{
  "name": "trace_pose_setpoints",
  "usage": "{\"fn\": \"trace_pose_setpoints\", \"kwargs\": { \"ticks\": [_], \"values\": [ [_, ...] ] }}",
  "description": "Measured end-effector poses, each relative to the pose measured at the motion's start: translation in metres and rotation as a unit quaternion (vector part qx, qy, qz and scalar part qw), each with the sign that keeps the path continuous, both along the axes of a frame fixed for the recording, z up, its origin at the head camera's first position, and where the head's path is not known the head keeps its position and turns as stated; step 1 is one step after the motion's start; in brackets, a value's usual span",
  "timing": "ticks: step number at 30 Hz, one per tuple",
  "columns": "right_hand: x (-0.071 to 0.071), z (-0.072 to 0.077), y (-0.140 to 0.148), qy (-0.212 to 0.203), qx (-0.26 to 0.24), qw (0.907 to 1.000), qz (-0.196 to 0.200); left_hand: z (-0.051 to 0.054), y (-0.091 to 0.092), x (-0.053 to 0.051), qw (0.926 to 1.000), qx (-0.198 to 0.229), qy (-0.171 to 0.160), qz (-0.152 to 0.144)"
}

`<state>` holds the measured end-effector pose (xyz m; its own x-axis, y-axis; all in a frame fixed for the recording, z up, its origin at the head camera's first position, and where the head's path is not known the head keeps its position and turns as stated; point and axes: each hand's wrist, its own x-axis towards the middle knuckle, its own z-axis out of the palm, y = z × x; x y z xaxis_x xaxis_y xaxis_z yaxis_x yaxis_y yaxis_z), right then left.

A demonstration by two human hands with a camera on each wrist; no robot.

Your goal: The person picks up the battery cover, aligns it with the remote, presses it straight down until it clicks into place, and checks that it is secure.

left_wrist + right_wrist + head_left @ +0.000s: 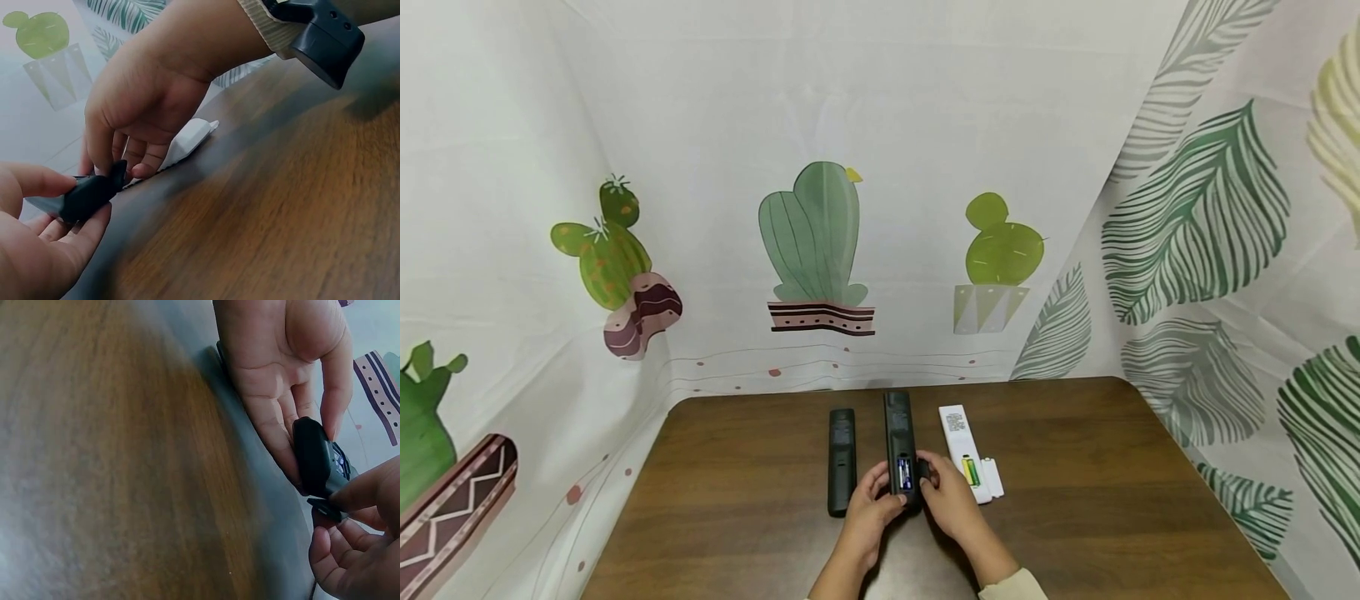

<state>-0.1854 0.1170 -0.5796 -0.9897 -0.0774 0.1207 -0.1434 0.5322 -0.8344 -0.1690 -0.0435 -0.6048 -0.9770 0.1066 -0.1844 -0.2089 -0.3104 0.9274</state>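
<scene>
Head view: the left hand [868, 515] grips an open-backed black remote [898, 423] near a white remote [959, 442], the right hand [951, 497] at its side. Left wrist: thumb and fingers clasp its end. Right wrist: the right hand pinches a dark cover [326, 509] just beside it.

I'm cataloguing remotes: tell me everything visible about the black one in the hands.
The black remote is long and plastic-looking, back facing up, with faint, unreadable print toward its far end. Toward the near end, its back is open, showing blue batteries. It is held between another black remote and a white remote. The left hand grips its near end; the right hand pinches a small black piece, apparently the cover, at its right edge.
</scene>
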Motion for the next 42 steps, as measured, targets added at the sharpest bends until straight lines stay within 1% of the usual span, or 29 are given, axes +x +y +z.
{"fn": "trace_pose_setpoints", "kwargs": {
  "ticks": [4, 10, 14, 20, 23, 27, 29, 33, 42],
  "values": [
    [0.0, 0.0, 0.001, 0.006, -0.011, 0.9999, -0.002, -0.001, 0.0, 0.001, 0.9996, 0.027, -0.005, -0.007],
    [-0.001, -0.001, 0.002, 0.015, -0.027, 0.9995, -0.007, 0.0, -0.001, 0.001, 0.9992, 0.038, -0.011, -0.012],
    [-0.004, 0.0, 0.003, 0.026, -0.027, 0.9992, -0.015, -0.001, -0.001, 0.001, 0.9989, 0.043, -0.014, -0.016],
    [-0.006, 0.003, 0.003, 0.013, -0.025, 0.9994, -0.019, -0.006, -0.001, 0.001, 0.9986, 0.047, -0.02, -0.018],
    [-0.006, 0.005, 0.003, 0.006, -0.039, 0.9991, -0.019, -0.008, -0.002, 0.001, 0.9984, 0.05, -0.015, -0.024],
    [-0.006, 0.007, 0.002, 0.006, -0.057, 0.9982, -0.02, -0.009, -0.002, 0.001, 0.9978, 0.057, -0.012, -0.031],
    [-0.007, 0.008, 0.002, 0.012, -0.061, 0.9979, -0.019, -0.009, -0.002, 0.001, 0.9977, 0.058, -0.012, -0.033],
    [-0.007, 0.01, 0.001, 0.015, -0.075, 0.997, -0.017, -0.008, -0.001, 0.001, 0.9975, 0.061, -0.014, -0.034],
    [-0.007, 0.012, -0.003, -0.001, -0.118, 0.9929, -0.013, -0.009, -0.001, 0.001, 0.9971, 0.065, -0.015, -0.037]
  ]
}}
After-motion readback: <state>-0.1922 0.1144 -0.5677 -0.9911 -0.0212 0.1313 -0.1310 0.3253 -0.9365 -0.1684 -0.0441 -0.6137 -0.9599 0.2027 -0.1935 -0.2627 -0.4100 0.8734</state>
